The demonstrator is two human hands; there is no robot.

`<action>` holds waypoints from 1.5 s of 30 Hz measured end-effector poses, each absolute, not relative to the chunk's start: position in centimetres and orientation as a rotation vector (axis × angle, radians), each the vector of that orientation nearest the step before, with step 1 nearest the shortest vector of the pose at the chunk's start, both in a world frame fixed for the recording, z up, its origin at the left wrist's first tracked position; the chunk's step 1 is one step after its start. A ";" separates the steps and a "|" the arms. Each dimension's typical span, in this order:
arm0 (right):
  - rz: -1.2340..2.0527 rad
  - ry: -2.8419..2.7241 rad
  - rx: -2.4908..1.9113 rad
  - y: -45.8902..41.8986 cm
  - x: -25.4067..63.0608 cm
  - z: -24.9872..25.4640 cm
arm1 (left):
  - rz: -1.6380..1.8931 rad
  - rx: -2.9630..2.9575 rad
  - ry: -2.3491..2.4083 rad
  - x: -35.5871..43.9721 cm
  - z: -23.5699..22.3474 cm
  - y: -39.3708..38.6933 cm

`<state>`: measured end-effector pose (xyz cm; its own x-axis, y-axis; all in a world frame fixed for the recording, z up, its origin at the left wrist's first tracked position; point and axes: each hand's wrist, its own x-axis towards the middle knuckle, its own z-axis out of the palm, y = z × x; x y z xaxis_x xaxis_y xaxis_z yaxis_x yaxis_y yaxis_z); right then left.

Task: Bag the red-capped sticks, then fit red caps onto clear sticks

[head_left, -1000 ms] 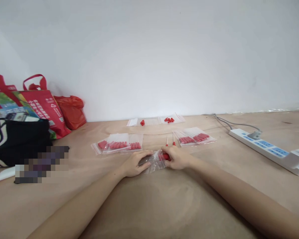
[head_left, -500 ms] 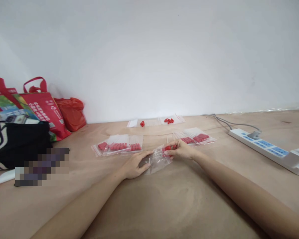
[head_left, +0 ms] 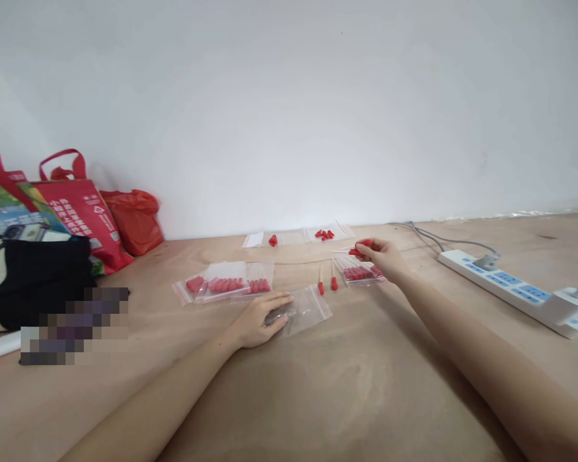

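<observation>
My left hand (head_left: 260, 321) rests on the table, its fingers and thumb curled over the near end of a clear zip-lock bag (head_left: 308, 311). The bag looks flat, and I see no red in it. Just behind it lie two loose droppers (head_left: 334, 283) with thin clear tubes and red bulbs. My right hand (head_left: 380, 258), raised at the right, pinches red-bulbed droppers (head_left: 359, 249) whose tubes point left. Whether a bag wraps them I cannot tell. Below that hand lies a bag of red-bulbed droppers (head_left: 359, 274), partly covered.
More bagged droppers (head_left: 226, 284) lie left of centre. By the wall are loose red bulbs (head_left: 324, 235), clear tubes (head_left: 291, 238) and a white slip (head_left: 253, 240). A power strip (head_left: 505, 282) stands at the right, with carrier bags (head_left: 77, 221) and a black bag (head_left: 38, 276) at the left.
My right hand has moved from the zip-lock bag back and right to the right-hand bagged droppers. Two loose droppers now show beside the bag. My left hand stays on the bag.
</observation>
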<state>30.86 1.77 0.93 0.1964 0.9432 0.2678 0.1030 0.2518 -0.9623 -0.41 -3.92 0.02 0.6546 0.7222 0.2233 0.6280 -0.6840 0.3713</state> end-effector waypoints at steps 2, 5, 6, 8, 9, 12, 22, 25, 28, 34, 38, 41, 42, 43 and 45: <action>0.518 -1.401 -1.152 1.7 29.6 0.2 | 0.494 2.627 1.080 -0.4 -0.1 -3.9; 0.019 -1.763 -1.133 1.1 27.8 -1.0 | 0.469 2.643 1.082 -0.5 -0.1 -3.8; -0.115 -1.880 -1.127 0.8 27.3 -1.4 | 0.471 2.647 1.083 -0.5 -0.2 -3.8; -0.322 -2.086 -1.138 0.1 26.4 -2.1 | 0.477 2.650 1.080 -0.5 -0.2 -3.8; -0.397 -2.167 -1.155 -0.2 26.1 -2.3 | 0.478 2.651 1.077 -0.4 -0.2 -3.8; -0.498 -2.300 -1.202 -0.9 25.2 -2.8 | 0.481 2.654 1.076 -0.4 -0.2 -3.8; -0.080 -2.171 -1.120 -0.6 24.9 -3.3 | 0.731 2.564 1.185 -0.3 -0.3 -3.5; 0.049 -2.121 -1.084 -0.6 25.0 -3.4 | 0.790 2.496 1.353 -0.2 -0.7 -3.1; 0.107 -2.080 -1.088 -0.8 24.9 -3.4 | 0.733 2.401 1.461 -0.1 -0.8 -2.7; 0.092 -2.018 -1.020 -1.1 24.2 -3.1 | 0.567 2.127 1.563 0.0 0.1 -2.4; 0.073 -2.020 -0.969 -1.0 23.6 -3.1 | 0.530 2.057 1.556 -0.1 0.4 -2.3; 0.067 -2.084 -0.999 -1.0 23.3 -3.3 | 0.499 1.955 1.488 -0.3 0.7 -2.1; 0.065 -2.102 -1.019 -0.9 23.3 -3.4 | 0.479 1.912 1.457 -0.5 1.0 -2.0; 0.065 -2.119 -1.042 -1.0 23.3 -3.4 | 0.448 1.870 1.426 -0.8 1.5 -2.0; 0.064 -2.143 -1.090 -1.1 23.4 -3.4 | 0.363 1.809 1.366 -1.6 2.8 -1.8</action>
